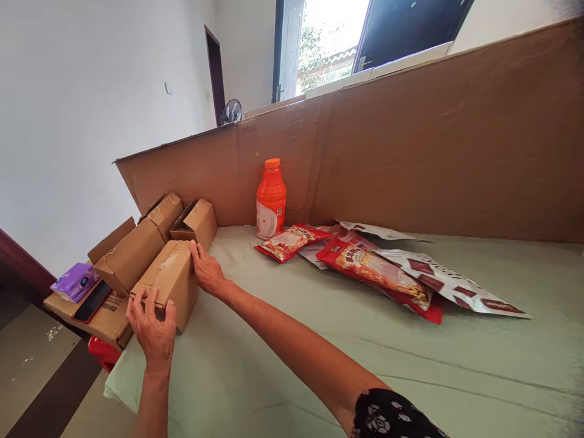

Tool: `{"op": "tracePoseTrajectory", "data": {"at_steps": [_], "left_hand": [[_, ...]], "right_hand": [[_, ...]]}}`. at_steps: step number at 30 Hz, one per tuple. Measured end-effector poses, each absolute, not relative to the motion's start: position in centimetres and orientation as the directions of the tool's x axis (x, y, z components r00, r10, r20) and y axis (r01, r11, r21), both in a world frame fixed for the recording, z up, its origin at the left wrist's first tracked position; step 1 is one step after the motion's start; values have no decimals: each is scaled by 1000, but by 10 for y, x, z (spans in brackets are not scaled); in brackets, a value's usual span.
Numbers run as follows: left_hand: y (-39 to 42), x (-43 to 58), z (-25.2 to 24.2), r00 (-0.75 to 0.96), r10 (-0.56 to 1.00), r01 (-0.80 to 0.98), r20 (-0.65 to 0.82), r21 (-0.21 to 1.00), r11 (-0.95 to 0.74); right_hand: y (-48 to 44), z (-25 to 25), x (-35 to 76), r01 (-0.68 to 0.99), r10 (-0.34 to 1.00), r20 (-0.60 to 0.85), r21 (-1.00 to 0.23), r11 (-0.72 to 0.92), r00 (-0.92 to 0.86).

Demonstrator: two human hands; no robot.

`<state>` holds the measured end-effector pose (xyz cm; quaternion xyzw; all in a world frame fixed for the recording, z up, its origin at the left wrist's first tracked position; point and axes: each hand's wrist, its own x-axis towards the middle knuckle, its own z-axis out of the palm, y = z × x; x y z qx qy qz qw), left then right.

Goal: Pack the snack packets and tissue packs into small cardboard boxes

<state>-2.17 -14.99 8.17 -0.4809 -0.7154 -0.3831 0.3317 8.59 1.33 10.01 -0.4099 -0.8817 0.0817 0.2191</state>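
Observation:
A small closed cardboard box [171, 277] lies at the left edge of the green-covered table [319, 353]. My left hand [152, 325] grips its near end, fingers curled over the top edge. My right hand [207, 267] presses against its far right side, fingers stretched along the cardboard. Both hands hold the box between them. Three more small boxes sit just behind it: one closed [130, 255], and two with open flaps [165, 213] [196, 222].
An orange bottle [271, 198] stands against a tall cardboard wall [410, 158]. Several snack packets [378, 271] lie spread right of it. Off the left edge, a phone [91, 302] and a purple pack [75, 281] rest on flat cardboard above a red stool [103, 354].

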Motion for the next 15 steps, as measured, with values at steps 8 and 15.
{"op": "tracePoseTrajectory", "data": {"at_steps": [8, 15], "left_hand": [[-136, -43, 78, -366, 383, 913, 848, 247, 326], [-128, -52, 102, -379, 422, 920, 824, 284, 270]], "right_hand": [[7, 106, 67, 649, 754, 310, -384, 656, -579], [-29, 103, 93, 542, 643, 266, -366, 757, -718]]}}
